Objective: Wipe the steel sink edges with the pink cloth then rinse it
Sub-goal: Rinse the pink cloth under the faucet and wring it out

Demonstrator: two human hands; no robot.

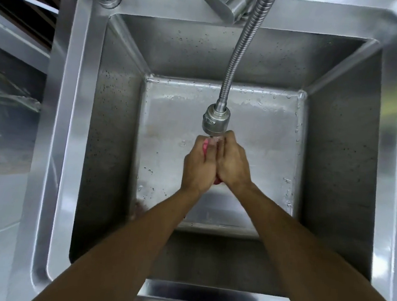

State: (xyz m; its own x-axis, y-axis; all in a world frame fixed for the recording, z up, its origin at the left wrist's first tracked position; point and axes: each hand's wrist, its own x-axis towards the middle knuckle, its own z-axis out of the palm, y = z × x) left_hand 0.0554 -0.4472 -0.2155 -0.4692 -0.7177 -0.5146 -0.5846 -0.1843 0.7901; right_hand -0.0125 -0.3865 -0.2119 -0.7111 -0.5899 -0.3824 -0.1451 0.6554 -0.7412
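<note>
Both the left hand (199,167) and right hand (233,164) clamp the wadded pink cloth (205,146) under the flexible steel spray faucet (216,120), seemingly running, so hard wringing could splash the steel sink's rim (72,138).

One steel sink (72,138); one hose faucet (216,120); one lever handle (216,4); one pink cloth (205,148); two hands: left hand (199,167), right hand (233,163).

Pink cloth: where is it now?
Head view, centre: the cloth is pressed between the left hand and right hand, just under the spray head.
</note>
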